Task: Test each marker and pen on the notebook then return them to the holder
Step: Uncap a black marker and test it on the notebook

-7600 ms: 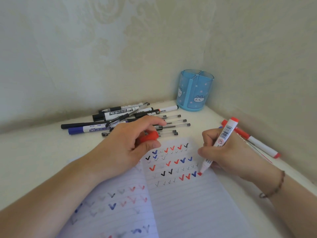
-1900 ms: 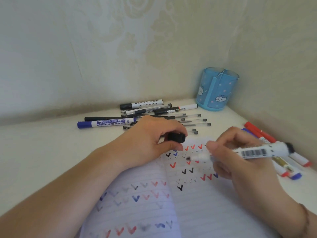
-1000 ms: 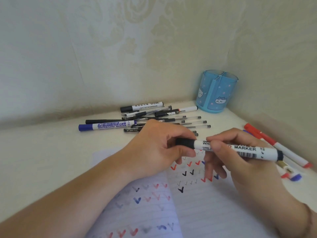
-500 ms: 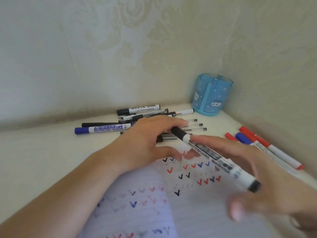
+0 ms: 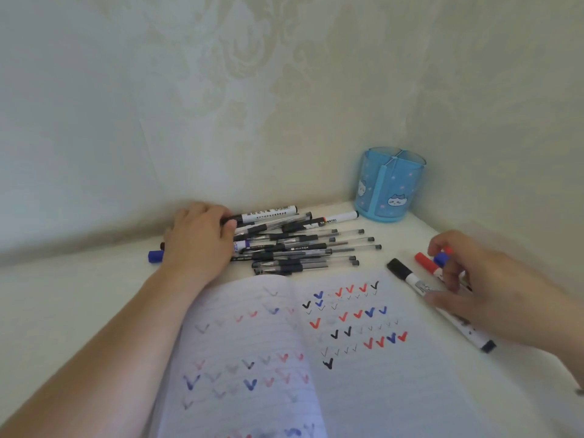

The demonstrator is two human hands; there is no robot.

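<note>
Across the pile of pens [image 5: 303, 248] at the back of the table [image 5: 79, 295], my left hand [image 5: 199, 238] lies palm down, fingers curled over the capped end of a black marker [image 5: 268, 213]. Right hand [image 5: 483, 286] hovers, loosely spread, over a black-capped marker [image 5: 410, 279] lying beside the open notebook [image 5: 363, 390], gripping nothing I can make out. Blue holder [image 5: 390, 191] stands in the corner.

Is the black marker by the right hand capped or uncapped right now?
Capped. The black marker lies flat beside the notebook, its black cap seated on the end, no tip showing. The right hand rests over its middle.
</note>
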